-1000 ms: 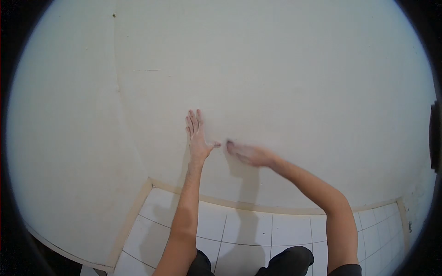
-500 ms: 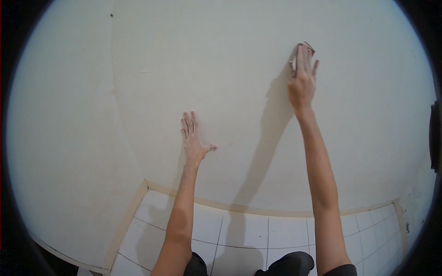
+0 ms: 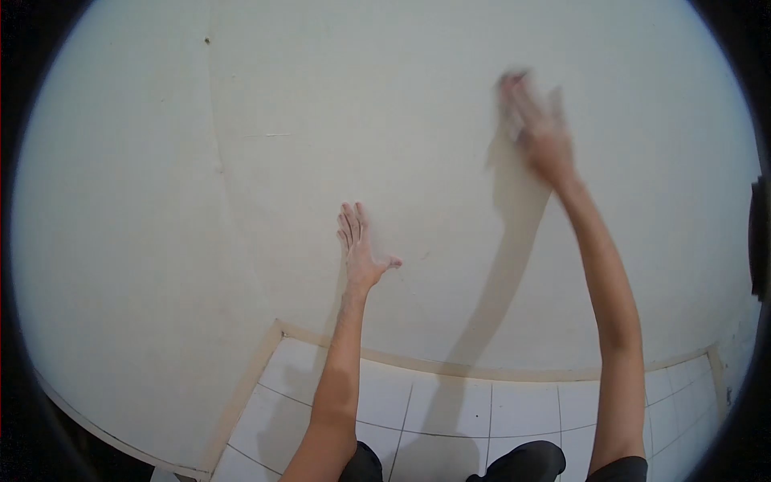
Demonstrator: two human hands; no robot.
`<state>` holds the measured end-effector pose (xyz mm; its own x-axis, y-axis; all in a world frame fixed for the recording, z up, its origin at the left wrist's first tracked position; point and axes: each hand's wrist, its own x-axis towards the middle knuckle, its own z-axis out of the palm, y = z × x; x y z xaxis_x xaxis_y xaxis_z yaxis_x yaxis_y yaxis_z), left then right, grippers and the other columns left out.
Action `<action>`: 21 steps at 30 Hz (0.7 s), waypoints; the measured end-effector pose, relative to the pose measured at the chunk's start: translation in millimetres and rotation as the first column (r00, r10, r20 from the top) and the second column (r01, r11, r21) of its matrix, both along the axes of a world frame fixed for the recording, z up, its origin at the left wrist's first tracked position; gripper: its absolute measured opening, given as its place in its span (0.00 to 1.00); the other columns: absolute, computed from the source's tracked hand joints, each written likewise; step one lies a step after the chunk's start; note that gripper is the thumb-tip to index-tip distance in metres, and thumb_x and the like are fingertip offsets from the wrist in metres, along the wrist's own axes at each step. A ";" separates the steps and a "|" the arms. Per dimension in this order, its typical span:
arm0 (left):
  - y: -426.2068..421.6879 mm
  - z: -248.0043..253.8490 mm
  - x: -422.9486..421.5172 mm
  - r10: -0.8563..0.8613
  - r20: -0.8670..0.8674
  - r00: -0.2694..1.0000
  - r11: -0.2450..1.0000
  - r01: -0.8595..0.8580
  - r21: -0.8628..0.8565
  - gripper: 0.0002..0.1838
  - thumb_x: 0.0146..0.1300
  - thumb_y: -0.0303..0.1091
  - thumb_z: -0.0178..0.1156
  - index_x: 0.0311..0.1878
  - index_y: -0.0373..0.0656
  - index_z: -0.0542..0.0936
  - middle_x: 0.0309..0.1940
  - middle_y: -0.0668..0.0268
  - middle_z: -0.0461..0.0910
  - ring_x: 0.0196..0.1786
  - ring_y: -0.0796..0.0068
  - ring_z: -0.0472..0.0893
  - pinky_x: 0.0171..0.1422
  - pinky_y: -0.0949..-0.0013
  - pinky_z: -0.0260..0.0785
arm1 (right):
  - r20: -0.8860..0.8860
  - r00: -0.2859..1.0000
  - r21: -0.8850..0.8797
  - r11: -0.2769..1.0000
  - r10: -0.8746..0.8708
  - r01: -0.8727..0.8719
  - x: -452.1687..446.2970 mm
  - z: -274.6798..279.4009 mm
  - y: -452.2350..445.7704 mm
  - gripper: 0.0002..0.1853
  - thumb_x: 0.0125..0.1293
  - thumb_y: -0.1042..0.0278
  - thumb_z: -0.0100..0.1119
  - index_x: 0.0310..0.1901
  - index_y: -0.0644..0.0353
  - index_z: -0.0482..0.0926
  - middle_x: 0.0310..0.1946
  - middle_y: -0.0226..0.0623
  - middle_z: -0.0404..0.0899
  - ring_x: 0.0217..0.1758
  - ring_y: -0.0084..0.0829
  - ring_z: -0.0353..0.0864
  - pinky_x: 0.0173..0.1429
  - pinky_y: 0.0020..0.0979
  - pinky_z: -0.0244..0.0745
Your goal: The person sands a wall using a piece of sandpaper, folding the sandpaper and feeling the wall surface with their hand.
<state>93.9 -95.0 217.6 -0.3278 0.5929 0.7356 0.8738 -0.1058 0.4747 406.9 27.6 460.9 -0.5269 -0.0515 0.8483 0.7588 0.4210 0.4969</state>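
My left hand [image 3: 361, 249] lies flat against the pale wall [image 3: 385, 112], its fingers upward and the thumb out to the right. White dust coats its fingers and back. Higher and to the right, my right hand [image 3: 542, 132] is smeared by motion at the wall. Under its fingers is a piece of sandpaper [image 3: 516, 75], with only a dark edge and a pale side showing; the rest is hidden by the hand. The right arm casts a long shadow down the wall.
A thin scratch [image 3: 277, 135], a small dark hole [image 3: 206, 41] and a vertical crease mark the wall on the left. A beige skirting strip [image 3: 450, 369] borders the white tiled floor [image 3: 514, 410]. My knees [image 3: 526, 459] show at the bottom. Something dark [image 3: 759, 237] stands at the right edge.
My right hand has tilted to the left with the sandpaper, and its forearm has swung to the right. The view has shifted slightly; my left hand keeps its place on the wall.
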 end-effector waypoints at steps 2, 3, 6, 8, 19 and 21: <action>1.8 -5.7 -4.8 -0.022 -0.045 0.999 0.999 0.023 0.033 0.86 0.29 0.47 0.87 0.86 0.47 0.34 0.86 0.47 0.27 0.86 0.38 0.31 0.87 0.36 0.32 | -0.350 0.917 0.146 0.978 0.193 -0.151 8.6 53.5 2.1 0.37 0.71 0.67 0.56 0.81 0.50 0.59 0.79 0.35 0.66 0.83 0.37 0.62 0.88 0.57 0.36; 1.2 -6.8 -4.2 -0.023 -0.053 0.998 0.998 0.026 0.048 0.84 0.31 0.48 0.87 0.86 0.47 0.35 0.86 0.47 0.28 0.87 0.38 0.31 0.87 0.35 0.32 | -0.351 0.912 0.114 0.976 0.212 -0.184 5.2 55.5 3.7 0.38 0.70 0.68 0.56 0.82 0.51 0.58 0.79 0.35 0.65 0.83 0.37 0.61 0.88 0.57 0.37; 0.0 -7.7 -5.3 -0.031 -0.079 0.996 0.996 0.038 0.086 0.81 0.36 0.49 0.85 0.86 0.47 0.37 0.86 0.46 0.31 0.87 0.38 0.33 0.86 0.34 0.32 | -0.210 0.955 0.003 0.977 0.209 -0.213 -25.8 23.7 0.9 0.41 0.66 0.70 0.58 0.82 0.52 0.58 0.81 0.37 0.62 0.85 0.37 0.58 0.88 0.55 0.40; 0.2 -9.0 -4.4 -0.032 -0.085 0.996 0.995 0.040 0.092 0.80 0.38 0.50 0.85 0.86 0.46 0.37 0.86 0.46 0.31 0.87 0.39 0.33 0.86 0.35 0.32 | 0.166 0.971 -0.170 0.975 0.174 -0.146 -43.7 -61.3 -8.4 0.45 0.60 0.71 0.60 0.81 0.55 0.58 0.82 0.37 0.59 0.86 0.36 0.54 0.89 0.51 0.44; 0.7 -11.4 -8.4 -0.071 -0.027 0.997 0.996 0.072 0.058 0.75 0.45 0.47 0.82 0.86 0.44 0.36 0.86 0.45 0.28 0.87 0.42 0.28 0.87 0.39 0.24 | 0.642 0.407 -0.633 0.748 0.650 -0.197 -14.5 -218.4 18.8 0.30 0.76 0.68 0.48 0.79 0.58 0.63 0.82 0.32 0.60 0.85 0.31 0.56 0.89 0.39 0.50; 6.4 -11.6 -10.1 -0.076 -0.032 0.997 0.995 0.078 0.062 0.75 0.46 0.48 0.81 0.86 0.43 0.36 0.86 0.45 0.28 0.87 0.42 0.28 0.87 0.39 0.23 | 0.680 0.662 -0.190 0.948 0.315 -0.256 -29.6 -97.0 0.4 0.39 0.66 0.66 0.56 0.81 0.53 0.61 0.80 0.27 0.64 0.84 0.30 0.58 0.90 0.42 0.45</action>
